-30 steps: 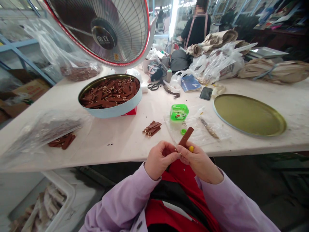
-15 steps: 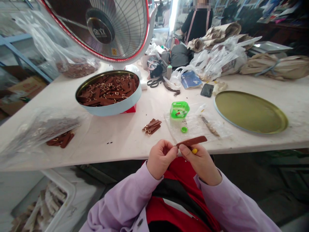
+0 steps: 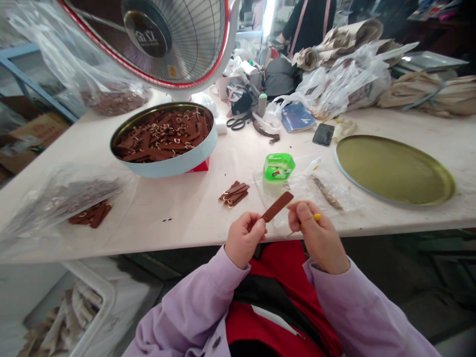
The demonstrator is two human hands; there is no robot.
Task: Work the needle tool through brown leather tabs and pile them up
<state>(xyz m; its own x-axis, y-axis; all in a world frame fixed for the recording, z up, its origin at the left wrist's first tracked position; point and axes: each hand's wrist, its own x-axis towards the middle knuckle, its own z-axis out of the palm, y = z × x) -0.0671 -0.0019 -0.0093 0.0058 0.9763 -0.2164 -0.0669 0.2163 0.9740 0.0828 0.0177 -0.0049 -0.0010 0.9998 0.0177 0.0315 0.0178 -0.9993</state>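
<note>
My left hand (image 3: 243, 239) is closed and pinches one end of a brown leather strip (image 3: 277, 206), which points up and to the right over the table's front edge. My right hand (image 3: 316, 233) is closed round a small yellow-tipped tool (image 3: 316, 216), just right of the strip and apart from it. A small pile of the same brown strips (image 3: 234, 193) lies on the table just beyond my hands. A round tin (image 3: 163, 136) farther back on the left is full of strips with metal rings.
A green plastic box (image 3: 278, 166) and a clear plastic sheet (image 3: 316, 191) lie ahead. A gold round tray lid (image 3: 393, 170) sits to the right. A large fan (image 3: 163, 39), scissors (image 3: 235, 123), a phone (image 3: 323, 134), bags and a person at the back.
My hands have drawn apart: the strip now stays in my left hand only, tilted up to the right, while my right hand has moved right with the yellow-tipped tool.
</note>
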